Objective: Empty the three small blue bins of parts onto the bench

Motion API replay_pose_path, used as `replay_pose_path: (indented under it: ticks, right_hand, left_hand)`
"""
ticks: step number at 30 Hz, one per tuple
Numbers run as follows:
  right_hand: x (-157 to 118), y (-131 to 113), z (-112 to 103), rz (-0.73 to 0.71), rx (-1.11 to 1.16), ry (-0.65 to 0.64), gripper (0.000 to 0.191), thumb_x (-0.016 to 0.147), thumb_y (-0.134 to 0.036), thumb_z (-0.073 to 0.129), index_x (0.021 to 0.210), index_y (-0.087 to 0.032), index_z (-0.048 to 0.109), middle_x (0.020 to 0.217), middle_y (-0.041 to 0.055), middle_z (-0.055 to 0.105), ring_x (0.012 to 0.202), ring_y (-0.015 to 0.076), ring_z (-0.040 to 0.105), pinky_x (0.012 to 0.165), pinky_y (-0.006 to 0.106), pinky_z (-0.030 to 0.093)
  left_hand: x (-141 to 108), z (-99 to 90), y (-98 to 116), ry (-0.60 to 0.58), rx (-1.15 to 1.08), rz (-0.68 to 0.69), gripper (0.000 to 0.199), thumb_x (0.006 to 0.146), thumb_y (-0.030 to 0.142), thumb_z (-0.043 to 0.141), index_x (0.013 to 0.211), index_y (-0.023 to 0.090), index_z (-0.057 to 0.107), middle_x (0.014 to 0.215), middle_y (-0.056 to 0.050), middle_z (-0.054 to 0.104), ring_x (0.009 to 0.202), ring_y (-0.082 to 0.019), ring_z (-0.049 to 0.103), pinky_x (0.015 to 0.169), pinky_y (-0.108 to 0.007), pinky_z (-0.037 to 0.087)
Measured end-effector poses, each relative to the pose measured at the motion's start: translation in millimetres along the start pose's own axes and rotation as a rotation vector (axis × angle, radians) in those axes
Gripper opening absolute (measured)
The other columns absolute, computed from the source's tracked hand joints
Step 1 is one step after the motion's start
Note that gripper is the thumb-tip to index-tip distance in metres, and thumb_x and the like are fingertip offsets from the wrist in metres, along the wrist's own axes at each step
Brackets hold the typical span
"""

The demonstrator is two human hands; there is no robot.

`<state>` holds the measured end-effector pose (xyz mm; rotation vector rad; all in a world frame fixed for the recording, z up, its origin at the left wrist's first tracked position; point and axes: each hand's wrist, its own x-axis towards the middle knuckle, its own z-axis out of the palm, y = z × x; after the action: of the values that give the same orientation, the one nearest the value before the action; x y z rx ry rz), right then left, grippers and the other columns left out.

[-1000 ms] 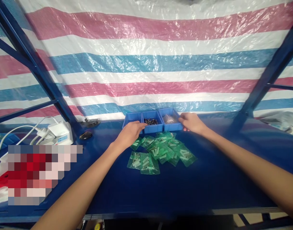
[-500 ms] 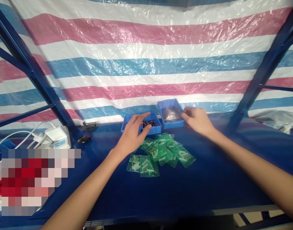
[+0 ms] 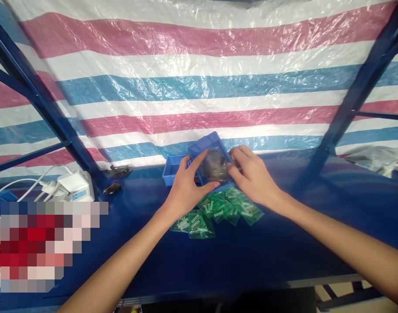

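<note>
A blue plastic bin (image 3: 212, 140) with clear plastic bags (image 3: 214, 166) inside is tilted above the table. My right hand (image 3: 251, 171) grips its right wall, thumb on the rim and fingers closed around the side. On the bin's left stands my left hand (image 3: 187, 187), open, its thumb and fingers spread across the left and front edges; whether it touches the bin I cannot tell. Green packets (image 3: 201, 224) with small pale and metallic pieces lie in a pile below, partly covered by the bin. Another blue bin (image 3: 170, 168) shows behind my left hand.
At the left are a black computer mouse (image 3: 112, 188), a coiled dark cable (image 3: 121, 171) and a white power strip (image 3: 83, 187) with plugs. Blue frame posts (image 3: 352, 91) flank the striped sheet (image 3: 199, 65) behind the blue table (image 3: 283, 256).
My right hand has moved left with the bin of clear bags, which is now tilted over the bin of small black parts. My left hand has shifted slightly right, beside it.
</note>
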<state>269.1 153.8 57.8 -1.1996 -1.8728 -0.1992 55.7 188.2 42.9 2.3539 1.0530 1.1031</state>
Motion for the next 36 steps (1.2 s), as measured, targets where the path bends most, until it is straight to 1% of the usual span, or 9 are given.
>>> replay_pose_path:
  ticks: [3,5,7,10,13,16,22,30,36]
  right_hand:
    - [-2.8,-3.1,2.1,0.001,0.038,-0.013,0.017,0.096,-0.026,0.044,0.081,-0.022,0.037,0.106,0.0095,0.05,0.071,0.016,0.049,0.066,0.036,0.04]
    - [-4.6,-6.4,2.5,0.006,0.042,-0.019,0.016,0.096,-0.026,0.044,0.082,-0.021,0.038,0.115,0.0116,0.049,0.071,0.0154,0.05,0.065,0.036,0.04]
    - [-6.1,-9.7,2.5,0.003,0.044,-0.017,0.016,0.097,-0.026,0.044,0.083,-0.021,0.038,0.117,0.0118,0.048,0.072,0.0159,0.051,0.065,0.036,0.04]
    - [-7.7,-13.3,2.4,-0.012,0.044,-0.012,0.014,0.097,-0.024,0.044,0.084,-0.021,0.039,0.117,0.0115,0.047,0.077,0.0179,0.054,0.067,0.037,0.042]
    - [-8.8,-14.2,2.8,-0.032,0.029,-0.021,0.013,0.099,-0.025,0.044,0.086,-0.021,0.04,0.119,0.0119,0.047,0.083,0.0204,0.056,0.07,0.039,0.043]
    - [-8.8,-12.0,3.9,-0.031,0.022,-0.038,0.013,0.099,-0.025,0.043,0.087,-0.021,0.041,0.121,0.0119,0.047,0.083,0.0199,0.055,0.072,0.039,0.044]
    - [-5.1,-5.7,7.6,0.047,0.059,0.001,0.017,0.097,-0.027,0.043,0.082,-0.022,0.037,0.11,0.0096,0.047,0.08,0.0194,0.051,0.073,0.04,0.043]
    - [-3.2,-0.5,6.8,0.127,0.103,0.027,0.02,0.097,-0.03,0.045,0.08,-0.023,0.036,0.096,0.0062,0.045,0.084,0.0222,0.05,0.072,0.039,0.043]
    - [-2.1,0.8,1.6,0.117,0.008,0.037,0.018,0.098,-0.033,0.043,0.084,-0.023,0.036,0.103,0.0087,0.044,0.081,0.0214,0.049,0.067,0.038,0.042]
  left_hand:
    - [-3.3,2.9,3.4,0.005,0.111,-0.008,0.091,0.085,0.045,0.08,0.159,0.046,0.026,0.155,-0.015,0.031,0.096,-0.024,0.067,0.073,-0.042,0.064]
    - [-5.4,3.2,7.7,0.059,0.274,0.027,0.096,0.081,0.044,0.083,0.159,0.045,0.027,0.164,-0.017,0.014,0.116,-0.037,0.063,0.077,-0.049,0.064]
    - [-6.5,2.6,11.5,0.109,0.459,0.129,0.093,0.08,0.041,0.084,0.158,0.04,0.032,0.168,-0.017,0.004,0.14,-0.05,0.042,0.091,-0.062,0.058]
    - [-6.0,2.4,12.7,0.071,0.608,0.303,0.075,0.087,0.036,0.079,0.152,0.028,0.042,0.167,-0.019,0.015,0.154,-0.049,0.017,0.114,-0.069,0.037]
    - [-4.8,4.7,9.9,-0.019,0.626,0.389,0.056,0.096,0.03,0.067,0.146,0.019,0.045,0.157,-0.02,0.038,0.151,-0.038,0.032,0.12,-0.059,0.035]
    - [-4.9,7.0,8.6,-0.101,0.63,0.447,0.034,0.102,0.023,0.054,0.134,0.014,0.05,0.139,-0.017,0.057,0.129,-0.031,0.057,0.109,-0.051,0.047]
    - [-5.5,5.6,9.7,-0.066,0.599,0.492,0.016,0.105,0.016,0.041,0.115,0.013,0.054,0.112,-0.012,0.065,0.101,-0.026,0.066,0.089,-0.044,0.053]
    - [-4.7,-7.2,4.1,0.033,0.21,0.37,0.021,0.103,0.016,0.045,0.121,0.019,0.055,0.111,-0.009,0.066,0.098,-0.02,0.066,0.083,-0.034,0.055]
    - [3.3,-29.5,5.5,-0.011,-0.132,0.021,0.023,0.095,0.038,0.066,0.107,0.019,0.061,0.09,-0.003,0.072,0.081,-0.021,0.071,0.073,-0.034,0.058]
